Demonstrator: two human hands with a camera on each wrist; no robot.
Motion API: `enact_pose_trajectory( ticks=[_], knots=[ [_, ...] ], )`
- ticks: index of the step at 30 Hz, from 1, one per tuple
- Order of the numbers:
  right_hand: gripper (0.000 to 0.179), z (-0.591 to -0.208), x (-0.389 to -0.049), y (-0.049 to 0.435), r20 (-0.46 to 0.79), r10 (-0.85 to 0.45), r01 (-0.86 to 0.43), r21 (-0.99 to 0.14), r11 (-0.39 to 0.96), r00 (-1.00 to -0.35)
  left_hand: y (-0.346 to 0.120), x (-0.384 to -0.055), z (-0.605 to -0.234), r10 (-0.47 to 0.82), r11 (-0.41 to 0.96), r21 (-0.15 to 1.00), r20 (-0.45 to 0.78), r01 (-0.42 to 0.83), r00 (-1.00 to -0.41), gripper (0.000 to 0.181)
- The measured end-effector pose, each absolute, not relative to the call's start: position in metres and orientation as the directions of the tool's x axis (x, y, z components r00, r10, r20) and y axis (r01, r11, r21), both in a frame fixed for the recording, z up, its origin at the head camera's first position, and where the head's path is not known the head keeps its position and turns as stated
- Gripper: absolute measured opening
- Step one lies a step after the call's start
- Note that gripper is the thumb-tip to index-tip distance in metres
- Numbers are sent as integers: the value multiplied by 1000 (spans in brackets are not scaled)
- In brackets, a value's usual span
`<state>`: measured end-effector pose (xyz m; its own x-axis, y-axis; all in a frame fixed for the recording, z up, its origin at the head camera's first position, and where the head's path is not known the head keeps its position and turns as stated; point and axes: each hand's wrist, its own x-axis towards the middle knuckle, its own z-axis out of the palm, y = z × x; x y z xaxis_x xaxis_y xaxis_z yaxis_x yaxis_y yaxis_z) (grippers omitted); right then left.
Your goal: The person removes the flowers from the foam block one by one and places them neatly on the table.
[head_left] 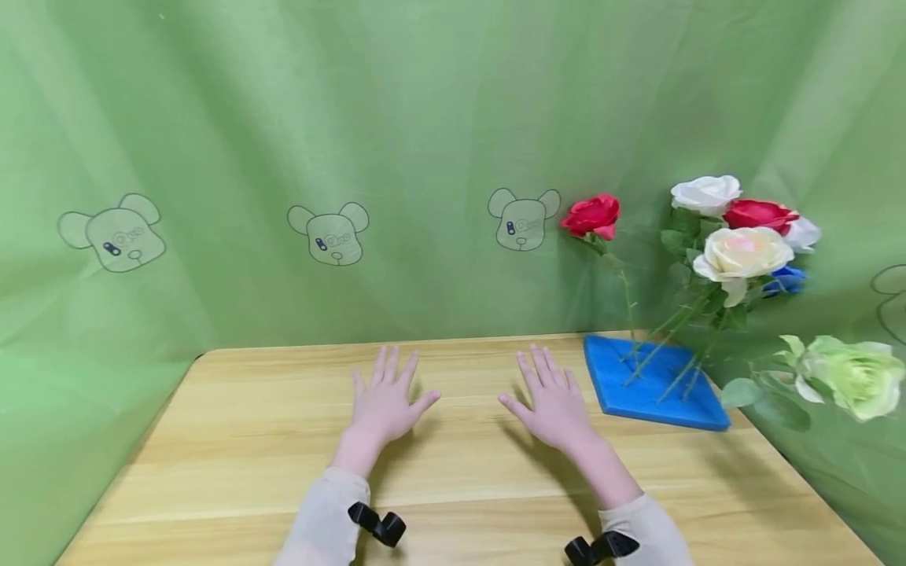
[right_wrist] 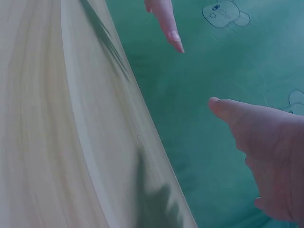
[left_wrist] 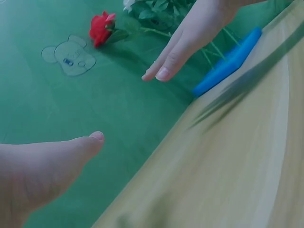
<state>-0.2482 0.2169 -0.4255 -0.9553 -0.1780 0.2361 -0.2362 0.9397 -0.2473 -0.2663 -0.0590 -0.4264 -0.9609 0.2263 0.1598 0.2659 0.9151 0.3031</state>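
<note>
Both hands hover over the wooden table [head_left: 453, 472] with fingers straight and spread, holding nothing. My left hand [head_left: 384, 405] is left of the middle, its thumb pointing right. To its right, my right hand [head_left: 554, 405] has its thumb pointing left; a gap separates the two. Nearest to the right hand lies a blue foam pad [head_left: 616, 385] at the table's back right. A single red rose [head_left: 593, 218] stands in the pad. Beside it rises a bunch with a cream rose [head_left: 743, 253], a white rose [head_left: 706, 194], another red rose [head_left: 760, 215] and a blue flower [head_left: 784, 281].
A pale green rose [head_left: 852, 376] leans out past the table's right edge. Green cloth [head_left: 425, 94] with printed bear heads hangs behind the table and at both sides. Black wrist devices sit on both sleeves [head_left: 325, 515]. Hand shadows fall on the wood.
</note>
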Motion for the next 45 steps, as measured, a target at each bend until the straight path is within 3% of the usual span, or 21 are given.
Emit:
enact_pose_trajectory(
  ticks=[16,45],
  knots=[
    [86,-426,-223,288,211,-87,-132,-209,969,-974,6,-274,-418,339,890,267,152,369,-928,81],
    [88,-448,-193,387,102,-19,-41,-217,975,-995,77,-273,-434,436,815,360,133,454,-890,77]
  ],
)
